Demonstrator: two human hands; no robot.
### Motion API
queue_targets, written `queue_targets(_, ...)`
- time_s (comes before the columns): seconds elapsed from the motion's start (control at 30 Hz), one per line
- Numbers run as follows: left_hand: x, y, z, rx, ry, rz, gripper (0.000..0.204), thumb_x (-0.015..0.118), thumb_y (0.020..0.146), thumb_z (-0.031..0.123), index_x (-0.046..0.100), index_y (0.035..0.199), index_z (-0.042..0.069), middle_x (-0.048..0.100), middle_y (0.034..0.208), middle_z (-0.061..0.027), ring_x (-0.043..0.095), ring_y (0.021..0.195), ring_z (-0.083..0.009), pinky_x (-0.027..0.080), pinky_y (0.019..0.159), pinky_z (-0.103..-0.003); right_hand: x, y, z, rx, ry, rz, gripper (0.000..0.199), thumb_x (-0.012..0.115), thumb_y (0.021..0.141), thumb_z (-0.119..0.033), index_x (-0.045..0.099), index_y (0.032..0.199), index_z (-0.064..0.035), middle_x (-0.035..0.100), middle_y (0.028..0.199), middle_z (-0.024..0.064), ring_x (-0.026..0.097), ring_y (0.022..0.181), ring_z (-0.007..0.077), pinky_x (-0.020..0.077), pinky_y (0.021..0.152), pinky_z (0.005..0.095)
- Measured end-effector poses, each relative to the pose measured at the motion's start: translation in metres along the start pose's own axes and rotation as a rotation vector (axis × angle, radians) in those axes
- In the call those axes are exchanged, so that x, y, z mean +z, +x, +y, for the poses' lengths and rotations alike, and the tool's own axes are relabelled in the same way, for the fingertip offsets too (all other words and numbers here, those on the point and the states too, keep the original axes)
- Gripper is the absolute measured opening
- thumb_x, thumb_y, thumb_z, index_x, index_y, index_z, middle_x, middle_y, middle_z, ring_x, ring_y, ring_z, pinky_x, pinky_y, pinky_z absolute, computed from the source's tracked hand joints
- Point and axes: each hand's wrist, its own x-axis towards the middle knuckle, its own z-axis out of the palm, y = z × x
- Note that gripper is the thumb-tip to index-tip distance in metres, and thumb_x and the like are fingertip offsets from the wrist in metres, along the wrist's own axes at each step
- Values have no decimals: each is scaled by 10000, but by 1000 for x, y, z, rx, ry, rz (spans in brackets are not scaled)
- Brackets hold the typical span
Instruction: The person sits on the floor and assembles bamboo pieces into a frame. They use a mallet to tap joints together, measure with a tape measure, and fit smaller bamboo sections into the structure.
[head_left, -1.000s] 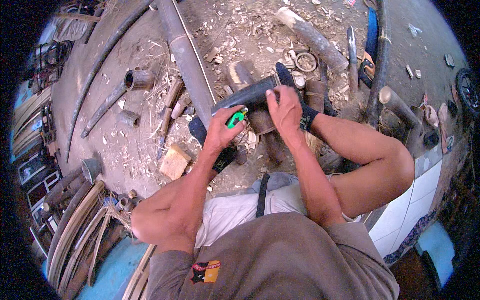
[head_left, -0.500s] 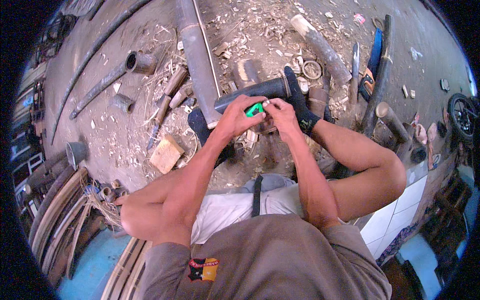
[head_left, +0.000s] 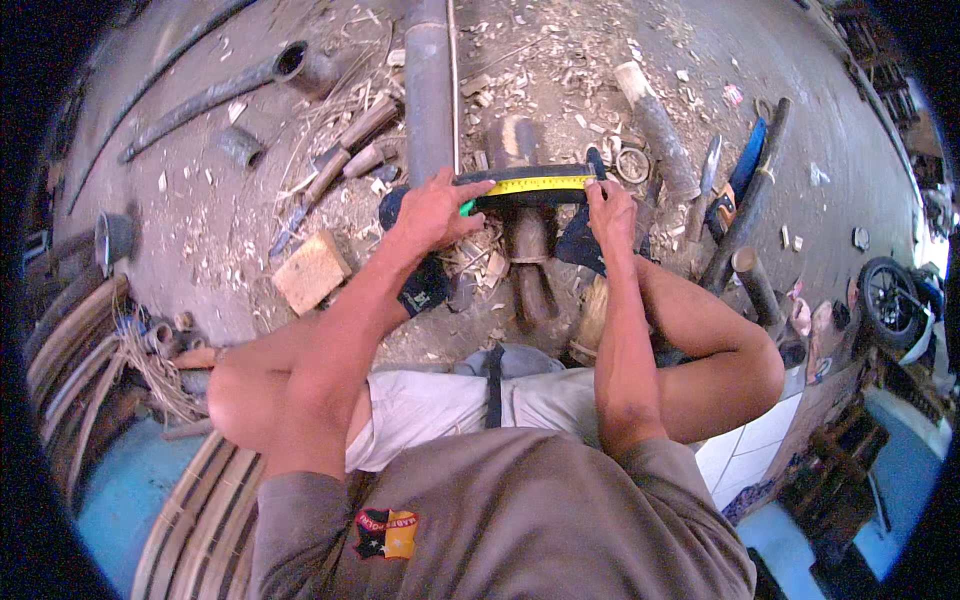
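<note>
Over chip-strewn workshop floor [head_left: 250,190], both hands [head_left: 435,210] stretch yellow tape measure [head_left: 535,184] along bamboo [head_left: 520,190].

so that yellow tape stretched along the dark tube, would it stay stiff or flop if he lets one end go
The yellow tape looks like a thin flat blade, held taut between the left hand and right hand, so it would probably sag or spring back once freed. It seems light. The dark tube under it is round and would likely roll if pushed.

Left hand [head_left: 432,212] and right hand [head_left: 610,208] stretch a yellow tape measure [head_left: 540,184] along a dark pipe [head_left: 500,192].
</note>
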Motion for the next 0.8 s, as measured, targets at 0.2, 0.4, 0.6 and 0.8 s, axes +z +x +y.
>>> queue_targets(0.2,-7,-14,-27,-40,54,41,555,747,801,379,667,1351,372,639,1146,-209,653,1096,-400,545,945,-515,-16,-38,-49,47,-123,141,362,595,990,-376,629,1064,-23,704,866,286,684,880,500,531,783,567)
queue_targets(0.4,-8,-8,-26,-75,113,-17,551,787,767,379,704,1309,328,672,1181,-158,653,1122,-350,548,944,-469,23,-131,-55,-151,-615,-466,525,612,938,-546,699,960,-29,724,878,234,738,801,417,601,706,515)
queue_targets(0.6,-9,-8,-13,-88,187,-61,524,807,779,413,725,1285,305,685,1209,-147,660,1120,-339,548,944,-448,74,-171,5,-230,-654,-511,487,721,907,-400,565,1148,-7,689,925,188,727,854,389,598,732,478)
queue_targets(0.8,2,-6,-21,-33,238,4,553,781,757,458,713,1286,313,715,1096,-149,699,1045,-344,579,865,-486,58,-174,6,-113,-603,-663,550,711,887,-364,515,1217,31,700,980,256,723,887,422,599,779,509)
